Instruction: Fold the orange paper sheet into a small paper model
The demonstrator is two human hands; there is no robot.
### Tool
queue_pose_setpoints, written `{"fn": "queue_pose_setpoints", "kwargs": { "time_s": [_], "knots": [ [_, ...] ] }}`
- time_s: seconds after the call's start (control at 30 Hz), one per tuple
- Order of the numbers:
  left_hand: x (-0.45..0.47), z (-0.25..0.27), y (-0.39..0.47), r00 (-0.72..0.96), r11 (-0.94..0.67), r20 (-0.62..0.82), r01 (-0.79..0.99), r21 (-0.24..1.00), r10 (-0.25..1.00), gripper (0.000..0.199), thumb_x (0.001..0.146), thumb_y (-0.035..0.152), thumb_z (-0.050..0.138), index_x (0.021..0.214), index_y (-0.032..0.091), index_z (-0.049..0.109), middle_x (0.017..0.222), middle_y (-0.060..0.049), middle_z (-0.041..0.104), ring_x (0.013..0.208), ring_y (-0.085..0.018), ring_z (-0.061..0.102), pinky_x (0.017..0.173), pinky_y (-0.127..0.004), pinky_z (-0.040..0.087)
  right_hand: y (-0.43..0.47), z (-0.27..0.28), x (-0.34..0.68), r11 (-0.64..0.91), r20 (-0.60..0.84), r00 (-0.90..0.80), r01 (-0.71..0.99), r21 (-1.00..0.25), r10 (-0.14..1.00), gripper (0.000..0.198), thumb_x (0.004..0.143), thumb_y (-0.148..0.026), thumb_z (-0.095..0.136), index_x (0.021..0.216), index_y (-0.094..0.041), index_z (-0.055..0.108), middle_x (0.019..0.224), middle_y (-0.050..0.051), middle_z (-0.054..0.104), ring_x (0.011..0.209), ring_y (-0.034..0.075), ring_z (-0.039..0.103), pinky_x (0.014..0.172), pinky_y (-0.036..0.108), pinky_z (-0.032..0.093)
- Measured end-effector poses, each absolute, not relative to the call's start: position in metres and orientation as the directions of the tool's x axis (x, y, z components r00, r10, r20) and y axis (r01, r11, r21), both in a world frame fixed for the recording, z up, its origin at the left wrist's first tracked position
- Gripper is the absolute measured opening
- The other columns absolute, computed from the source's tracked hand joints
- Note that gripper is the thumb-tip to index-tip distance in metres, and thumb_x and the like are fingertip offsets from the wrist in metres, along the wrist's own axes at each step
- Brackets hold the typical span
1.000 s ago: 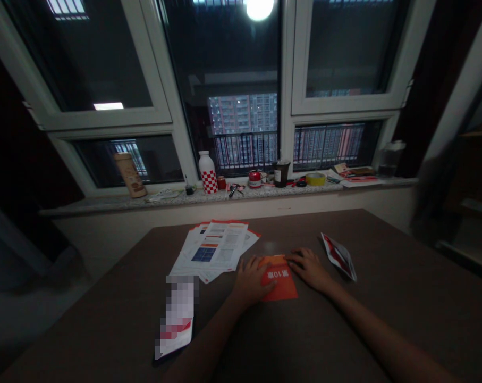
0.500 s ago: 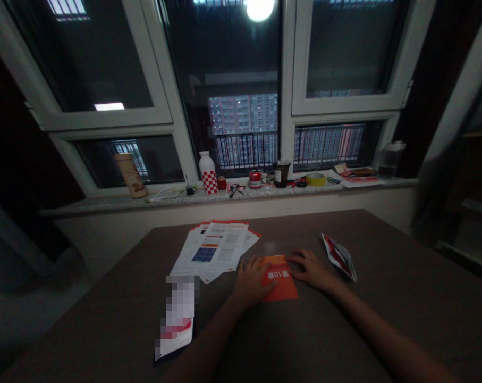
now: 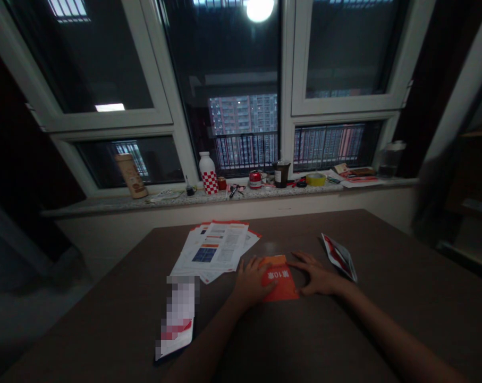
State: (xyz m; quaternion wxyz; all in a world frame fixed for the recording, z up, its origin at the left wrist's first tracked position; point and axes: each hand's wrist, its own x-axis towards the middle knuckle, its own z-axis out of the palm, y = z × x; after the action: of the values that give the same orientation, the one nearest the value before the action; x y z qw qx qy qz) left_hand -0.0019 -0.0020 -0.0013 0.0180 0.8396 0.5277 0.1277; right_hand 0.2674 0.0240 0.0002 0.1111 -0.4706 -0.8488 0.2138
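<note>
An orange-red sheet of folded paper (image 3: 279,284) with white printed characters lies flat on the brown table (image 3: 368,330). My left hand (image 3: 252,283) rests over its left side, fingers stretched out and apart. At its right edge is my right hand (image 3: 314,275), thumb and fingers spread, with the fingertips at the paper's edge. Beyond my left hand lies a fanned stack of printed sheets (image 3: 225,242). To the right of my right hand stands a small folded packet (image 3: 340,257), white and red.
A phone (image 3: 179,319), its screen partly blurred out, lies at the near left. Along the windowsill (image 3: 165,201) stand a checkered bottle (image 3: 209,173), a tan tumbler (image 3: 131,176), a red can (image 3: 255,180), a dark drink cup (image 3: 281,174) and a yellow tape roll (image 3: 315,180).
My right hand has opened wider, its thumb moving down along the paper's right edge. The left hand and the orange-red paper have stayed in place.
</note>
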Motion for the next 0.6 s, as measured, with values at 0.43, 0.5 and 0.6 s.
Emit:
{"fn": "queue_pose_setpoints", "kwargs": {
  "time_s": [0.43,0.5,0.6],
  "knots": [
    [0.000,0.000,-0.004,0.396,-0.433,0.212,0.885,0.170,0.893,0.058,0.089,0.061,0.044,0.137,0.030,0.047,0.150,-0.005,0.042,0.140,-0.029,0.031,0.115,-0.059,0.017,0.016,0.008,0.268,0.505,-0.009,-0.569,0.736,-0.452,0.822,0.097,0.061,-0.067,0.074,0.145,-0.033,0.039,0.160,0.010,0.016,0.146,0.035,0.012,0.117,0.054,0.007],
    [0.000,-0.001,-0.004,0.396,-0.432,0.207,0.886,0.171,0.895,0.057,0.089,0.061,0.044,0.138,0.031,0.047,0.150,-0.004,0.041,0.140,-0.029,0.031,0.115,-0.059,0.016,0.015,0.010,0.267,0.501,-0.005,-0.567,0.732,-0.462,0.824,0.095,0.062,-0.066,0.074,0.144,-0.033,0.040,0.160,0.009,0.017,0.146,0.035,0.013,0.117,0.054,0.007],
    [-0.001,-0.002,-0.003,0.388,-0.425,0.214,0.889,0.169,0.896,0.054,0.090,0.059,0.044,0.137,0.033,0.048,0.150,-0.003,0.041,0.140,-0.029,0.031,0.116,-0.058,0.016,0.012,0.014,0.266,0.518,0.006,-0.584,0.715,-0.469,0.812,0.088,0.063,-0.063,0.074,0.142,-0.035,0.044,0.159,0.007,0.020,0.145,0.035,0.013,0.116,0.056,0.008]
  ]
}}
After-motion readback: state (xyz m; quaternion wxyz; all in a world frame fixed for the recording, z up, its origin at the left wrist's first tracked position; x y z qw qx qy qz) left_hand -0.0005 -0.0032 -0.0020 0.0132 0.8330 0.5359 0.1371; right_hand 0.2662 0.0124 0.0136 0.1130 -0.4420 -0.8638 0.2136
